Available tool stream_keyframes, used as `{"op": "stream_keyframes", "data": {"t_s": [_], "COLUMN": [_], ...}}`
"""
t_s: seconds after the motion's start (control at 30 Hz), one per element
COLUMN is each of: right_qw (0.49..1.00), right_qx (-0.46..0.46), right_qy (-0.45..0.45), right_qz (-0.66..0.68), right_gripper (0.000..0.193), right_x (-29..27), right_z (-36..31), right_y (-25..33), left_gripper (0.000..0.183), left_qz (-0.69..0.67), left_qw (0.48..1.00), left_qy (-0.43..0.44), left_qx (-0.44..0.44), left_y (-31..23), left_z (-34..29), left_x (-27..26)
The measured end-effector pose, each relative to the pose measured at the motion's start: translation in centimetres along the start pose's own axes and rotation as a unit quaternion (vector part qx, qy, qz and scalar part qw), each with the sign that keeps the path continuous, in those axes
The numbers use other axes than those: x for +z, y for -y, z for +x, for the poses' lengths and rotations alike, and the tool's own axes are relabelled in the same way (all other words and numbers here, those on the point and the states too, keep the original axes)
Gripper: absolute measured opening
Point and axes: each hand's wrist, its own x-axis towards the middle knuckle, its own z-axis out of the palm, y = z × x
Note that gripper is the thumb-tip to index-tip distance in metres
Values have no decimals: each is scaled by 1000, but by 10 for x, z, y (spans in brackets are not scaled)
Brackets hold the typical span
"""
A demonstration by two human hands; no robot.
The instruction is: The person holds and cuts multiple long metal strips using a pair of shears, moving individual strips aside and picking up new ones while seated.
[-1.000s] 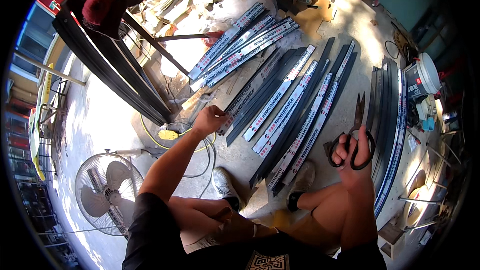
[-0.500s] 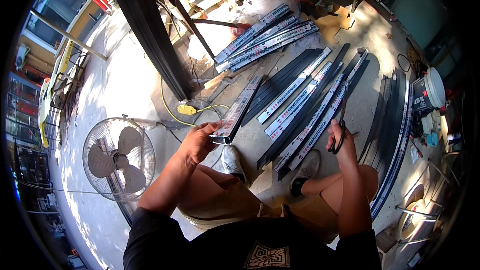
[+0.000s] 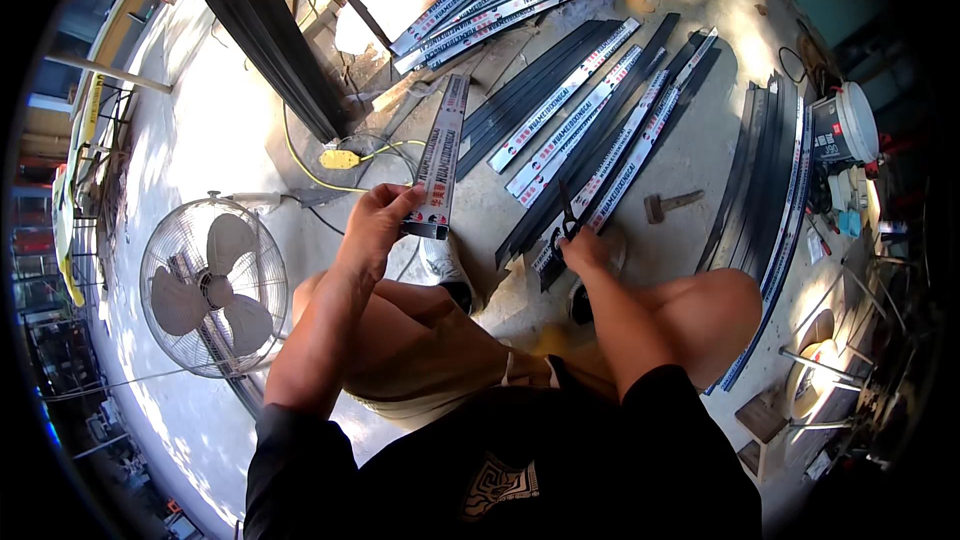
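Note:
My left hand [image 3: 372, 227] is closed on the near end of a dark metal profile [image 3: 441, 155] with white printed film on its upper face. The profile points away from me, tilted slightly up to the right. In my right hand [image 3: 586, 251] is a pair of dark scissors [image 3: 567, 208], with the blades pointing away. The right hand hovers over the near ends of several film-covered profiles [image 3: 618, 145] lying on the floor, and I cannot tell whether the scissors touch them. Past the held profile lie bare dark profiles [image 3: 530, 85].
A hammer [image 3: 671, 205] lies on the floor right of the profiles. The caged fan [image 3: 214, 285] stands at left. Beyond my left hand are a yellow socket block [image 3: 340, 159] with its cord and a stack of profiles [image 3: 500, 5]. A white bucket [image 3: 846, 122] and long profiles [image 3: 757, 175] are at right.
My right hand with the scissors has moved left and toward the floor profiles, uncovering the hammer. The held profile has turned more upright in view, its near end no longer facing me. The view has shifted.

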Motion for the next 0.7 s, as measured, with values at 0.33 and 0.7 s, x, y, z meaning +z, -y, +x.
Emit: {"op": "stream_keyframes", "data": {"t_s": [0.33,0.7], "right_qw": [995,991], "right_qx": [-11,-102], "right_qy": [-56,-60], "right_qz": [83,65], "right_gripper": [58,74], "right_x": [19,32], "right_z": [26,33], "right_y": [10,23], "left_gripper": [38,50], "left_qz": [179,299], "left_qw": [982,950], "left_qy": [1,24], "left_qx": [66,85], "left_y": [19,8], "left_z": [1,-6], "left_x": [1,7]}}
